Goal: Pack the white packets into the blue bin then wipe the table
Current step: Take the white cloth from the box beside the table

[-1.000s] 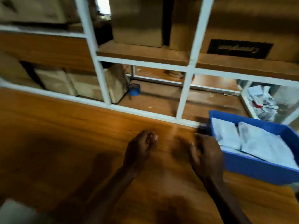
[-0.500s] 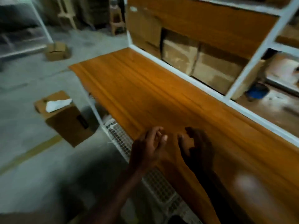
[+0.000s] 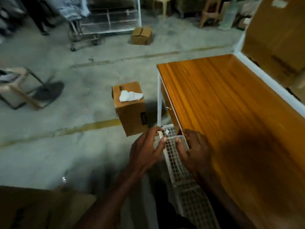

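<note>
Head view: left hand (image 3: pixel 145 151) and right hand (image 3: pixel 196 151) are held side by side above the near edge of the wooden table (image 3: pixel 231 113), fingers loosely curled, holding nothing. A white cloth (image 3: pixel 129 96) lies on a cardboard box (image 3: pixel 132 113) on the floor, left of the table. Neither packets nor bin appear in frame

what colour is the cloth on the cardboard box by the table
White cloth, clearest in the head view, lying on the brown box.
</note>
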Available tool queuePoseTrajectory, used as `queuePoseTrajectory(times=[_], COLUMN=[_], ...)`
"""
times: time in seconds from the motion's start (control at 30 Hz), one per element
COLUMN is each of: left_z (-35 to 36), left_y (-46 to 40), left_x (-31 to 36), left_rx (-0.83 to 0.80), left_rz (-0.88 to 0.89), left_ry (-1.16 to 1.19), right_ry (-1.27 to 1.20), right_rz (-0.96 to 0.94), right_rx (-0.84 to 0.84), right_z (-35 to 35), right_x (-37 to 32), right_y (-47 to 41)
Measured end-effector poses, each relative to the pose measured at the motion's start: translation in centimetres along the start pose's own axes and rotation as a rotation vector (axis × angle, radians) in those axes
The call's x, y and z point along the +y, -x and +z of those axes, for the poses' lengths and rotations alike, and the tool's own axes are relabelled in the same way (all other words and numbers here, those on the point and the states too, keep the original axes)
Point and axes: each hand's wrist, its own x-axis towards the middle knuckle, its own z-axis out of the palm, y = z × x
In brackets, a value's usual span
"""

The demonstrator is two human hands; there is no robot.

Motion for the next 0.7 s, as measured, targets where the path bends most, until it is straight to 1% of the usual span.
queuePoseTrajectory(times=[0.1,0.17,0.27,0.33,0.4,0.47,0.57,0.7], left_z=[-1.0,-2.4,-4.1,-4.9,-5.2,-5.5,-5.4,-4.6], left_y=[-6.3,-10.3,-15.7,-19.2,-22.6,-26.5,-32.3,-40.9], left_x=[-3.2,-5.1,-8.1,-10.9,-14.1,-17.7,-23.8,-32.9], left_rx=[-0.004,0.021,0.069,0.081,0.077,0.059,0.045,-0.023], left_rz=[-0.073,-0.098,-0.118,-0.139,-0.160,-0.197,-0.224,-0.272], left_ry=[-0.042,-0.072,-0.125,-0.138,-0.136,-0.138,-0.137,-0.119], right_ry=[-0.005,-0.014,-0.109,-0.142,-0.124,-0.085,-0.022,0.096], right_rz=[0.021,0.029,0.014,0.005,-0.037,-0.088,-0.129,-0.195], right_rx=[-0.094,-0.194,-0.301,-0.351,-0.380,-0.418,-0.575,-0.752], right_z=[5.9,9.6,14.7,18.8,22.8,27.8,36.9,51.2], right_x=[-1.3,-1.7,-2.5,-3.1,-3.7,-3.6,-2.7,-0.1], right_y=[-6.2,-9.6,-14.7,-18.3,-21.2,-24.4,-28.7,-33.1])
